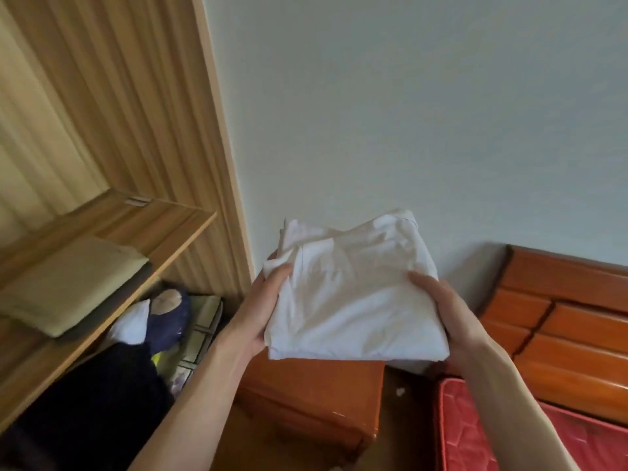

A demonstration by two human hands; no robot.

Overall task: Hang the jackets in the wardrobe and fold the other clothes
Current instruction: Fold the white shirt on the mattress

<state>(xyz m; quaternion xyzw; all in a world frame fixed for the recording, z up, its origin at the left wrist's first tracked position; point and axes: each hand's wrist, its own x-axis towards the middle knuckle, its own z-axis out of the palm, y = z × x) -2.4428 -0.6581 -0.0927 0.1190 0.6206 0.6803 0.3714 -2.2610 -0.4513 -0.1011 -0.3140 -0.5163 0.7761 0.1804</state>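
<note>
While both my hands curl round its sides, the folded white garment [353, 297] hangs in the air just right of the wardrobe [112, 137], left hand [261, 311] and right hand [445, 311] each in a closed grip; no writing shows on it.

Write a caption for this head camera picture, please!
Both hands hold a folded white garment beside the open wardrobe.
</note>
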